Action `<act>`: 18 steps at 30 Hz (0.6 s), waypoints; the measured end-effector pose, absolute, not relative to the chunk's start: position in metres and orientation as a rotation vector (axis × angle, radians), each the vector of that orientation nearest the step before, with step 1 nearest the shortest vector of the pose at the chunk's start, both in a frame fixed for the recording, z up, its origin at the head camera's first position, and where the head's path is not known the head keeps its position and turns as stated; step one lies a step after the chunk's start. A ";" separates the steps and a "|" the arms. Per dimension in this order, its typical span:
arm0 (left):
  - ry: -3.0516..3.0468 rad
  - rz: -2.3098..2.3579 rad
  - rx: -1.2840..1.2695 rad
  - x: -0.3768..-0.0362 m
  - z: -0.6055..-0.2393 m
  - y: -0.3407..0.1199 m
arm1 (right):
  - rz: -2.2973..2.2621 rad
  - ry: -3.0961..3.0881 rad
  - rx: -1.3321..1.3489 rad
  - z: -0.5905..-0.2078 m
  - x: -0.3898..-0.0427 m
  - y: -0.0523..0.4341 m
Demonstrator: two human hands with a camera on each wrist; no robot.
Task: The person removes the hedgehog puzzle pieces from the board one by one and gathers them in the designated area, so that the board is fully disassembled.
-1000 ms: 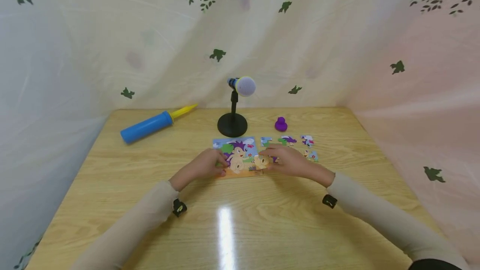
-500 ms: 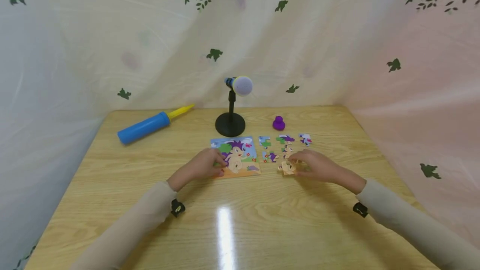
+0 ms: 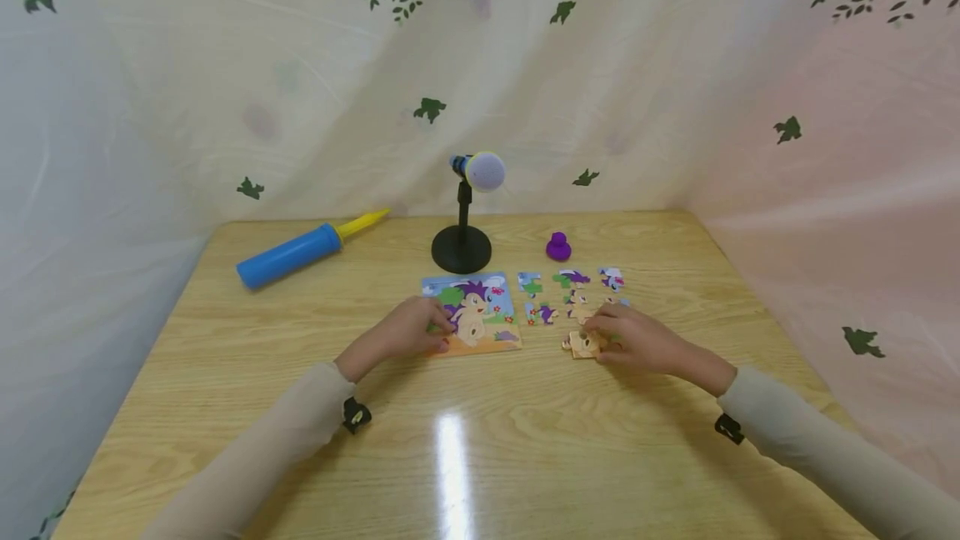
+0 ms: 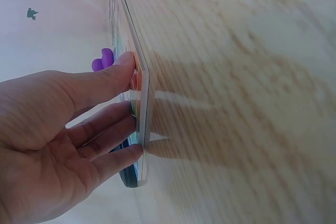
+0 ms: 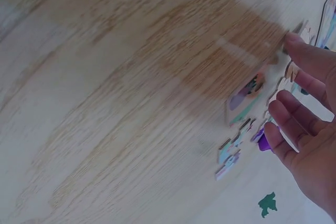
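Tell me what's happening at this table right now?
A person is working on a jigsaw. The left hand holds the edge of the puzzle board, which lies flat on the wooden table. The right hand touches a tan puzzle piece set down to the right of the board. More loose pieces lie behind it. A microphone stand, blue pump and purple toy sit further back.

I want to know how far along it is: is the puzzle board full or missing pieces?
Missing pieces. Several loose pieces lie on the table right of the puzzle board; the right hand touches one.
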State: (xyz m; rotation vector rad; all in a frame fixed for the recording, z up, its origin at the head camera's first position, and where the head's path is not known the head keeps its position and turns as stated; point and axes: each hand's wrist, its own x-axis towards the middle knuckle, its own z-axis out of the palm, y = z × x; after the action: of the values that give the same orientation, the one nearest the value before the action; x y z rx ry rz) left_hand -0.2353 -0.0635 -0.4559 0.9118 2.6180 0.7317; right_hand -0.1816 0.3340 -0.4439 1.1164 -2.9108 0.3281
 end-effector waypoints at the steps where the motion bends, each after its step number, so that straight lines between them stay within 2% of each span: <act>1: 2.618 0.731 0.911 -0.235 -0.456 -0.064 | 0.330 -2.898 1.120 -0.445 -0.182 0.334; 18: 2.614 0.773 0.916 -0.234 -0.456 -0.066 | 0.396 -2.860 1.106 -0.450 -0.191 0.334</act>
State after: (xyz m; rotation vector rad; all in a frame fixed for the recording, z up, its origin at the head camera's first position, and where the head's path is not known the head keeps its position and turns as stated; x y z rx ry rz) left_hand -0.2343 -0.0659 -0.4560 0.9157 2.6143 0.7726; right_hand -0.1907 0.3336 -0.4503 1.1060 -2.8596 0.3959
